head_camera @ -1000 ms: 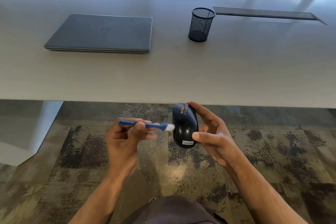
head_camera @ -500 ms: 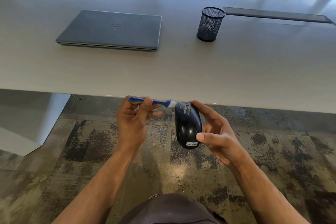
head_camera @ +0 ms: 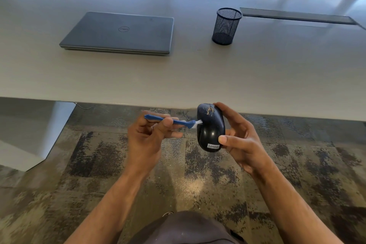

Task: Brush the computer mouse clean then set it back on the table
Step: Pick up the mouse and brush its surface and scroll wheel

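I see two bare forearms reaching up from the bottom edge, with no sleeves, watch, rings or gloves on them. The left hand (head_camera: 147,140) and right hand (head_camera: 240,144) are both bare too. At the bottom centre I see a rounded patch of dark grey-brown cloth (head_camera: 188,228), smooth, part of my operator's clothing.

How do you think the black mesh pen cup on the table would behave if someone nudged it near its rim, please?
The mesh pen cup looks empty and is open wire mesh, so it is probably light and would slide easily on the smooth table. It stands taller than its base is wide, so a push near the rim might tip it. On its side, it could roll.
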Action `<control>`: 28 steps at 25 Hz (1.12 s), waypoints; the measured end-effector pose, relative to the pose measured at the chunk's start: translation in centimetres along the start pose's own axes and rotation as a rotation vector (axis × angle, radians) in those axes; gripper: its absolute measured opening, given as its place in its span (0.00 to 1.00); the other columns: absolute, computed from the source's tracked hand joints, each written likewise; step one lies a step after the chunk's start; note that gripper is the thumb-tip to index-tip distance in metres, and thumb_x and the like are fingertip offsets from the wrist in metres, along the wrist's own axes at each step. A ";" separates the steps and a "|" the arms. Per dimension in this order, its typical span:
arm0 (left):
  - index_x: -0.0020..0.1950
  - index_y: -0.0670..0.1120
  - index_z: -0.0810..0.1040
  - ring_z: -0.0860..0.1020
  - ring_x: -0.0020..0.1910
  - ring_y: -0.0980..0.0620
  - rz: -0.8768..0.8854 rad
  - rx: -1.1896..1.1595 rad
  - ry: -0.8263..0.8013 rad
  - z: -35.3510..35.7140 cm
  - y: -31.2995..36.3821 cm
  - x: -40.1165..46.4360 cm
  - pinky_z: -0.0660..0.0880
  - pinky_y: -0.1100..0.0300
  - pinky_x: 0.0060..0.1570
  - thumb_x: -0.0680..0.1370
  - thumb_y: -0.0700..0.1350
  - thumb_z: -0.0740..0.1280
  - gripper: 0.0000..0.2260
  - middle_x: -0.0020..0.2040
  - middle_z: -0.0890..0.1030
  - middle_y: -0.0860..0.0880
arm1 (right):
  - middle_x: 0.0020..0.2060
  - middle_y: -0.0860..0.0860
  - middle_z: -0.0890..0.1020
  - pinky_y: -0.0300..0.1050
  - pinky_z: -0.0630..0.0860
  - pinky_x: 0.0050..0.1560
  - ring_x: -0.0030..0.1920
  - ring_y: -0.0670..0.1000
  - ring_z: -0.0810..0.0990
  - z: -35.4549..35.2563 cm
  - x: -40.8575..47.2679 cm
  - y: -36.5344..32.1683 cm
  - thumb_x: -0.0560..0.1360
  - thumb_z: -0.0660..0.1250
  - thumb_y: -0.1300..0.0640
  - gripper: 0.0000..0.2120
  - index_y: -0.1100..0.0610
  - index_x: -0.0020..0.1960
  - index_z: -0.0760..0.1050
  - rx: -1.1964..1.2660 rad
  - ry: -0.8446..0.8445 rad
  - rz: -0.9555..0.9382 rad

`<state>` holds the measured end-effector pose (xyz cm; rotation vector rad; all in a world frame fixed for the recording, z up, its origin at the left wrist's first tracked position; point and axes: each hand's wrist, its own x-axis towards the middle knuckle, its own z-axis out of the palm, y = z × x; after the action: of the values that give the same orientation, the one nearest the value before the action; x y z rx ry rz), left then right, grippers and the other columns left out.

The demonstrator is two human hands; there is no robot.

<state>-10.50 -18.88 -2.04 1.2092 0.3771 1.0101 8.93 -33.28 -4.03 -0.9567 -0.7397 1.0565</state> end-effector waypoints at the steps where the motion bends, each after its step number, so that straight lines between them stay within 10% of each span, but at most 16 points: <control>1: 0.45 0.52 0.84 0.86 0.41 0.47 0.005 -0.003 -0.025 0.1 0.1 -0.3 0.83 0.57 0.37 0.71 0.54 0.77 0.08 0.42 0.87 0.49 | 0.71 0.53 0.77 0.53 0.83 0.53 0.53 0.58 0.87 -0.1 0.0 -0.1 0.67 0.72 0.69 0.41 0.61 0.78 0.63 0.002 0.008 -0.005; 10: 0.45 0.49 0.83 0.86 0.45 0.41 0.021 0.090 -0.141 -1.1 0.4 -1.7 0.83 0.54 0.38 0.74 0.34 0.68 0.10 0.43 0.86 0.46 | 0.71 0.51 0.78 0.56 0.84 0.52 0.51 0.57 0.88 -0.1 0.1 -0.9 0.66 0.73 0.68 0.42 0.61 0.77 0.64 -0.018 0.066 -0.038; 28: 0.47 0.50 0.83 0.86 0.44 0.43 0.009 0.004 -0.174 -1.8 1.2 -0.6 0.83 0.56 0.40 0.75 0.49 0.74 0.05 0.44 0.86 0.46 | 0.73 0.54 0.75 0.52 0.83 0.55 0.51 0.57 0.88 1.6 0.4 -0.4 0.66 0.72 0.71 0.42 0.64 0.78 0.62 0.005 -0.041 -0.030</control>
<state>-12.67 -18.30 -1.81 1.2921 0.2374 0.9040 7.84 -32.50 -3.04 -0.9190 -0.7826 1.0544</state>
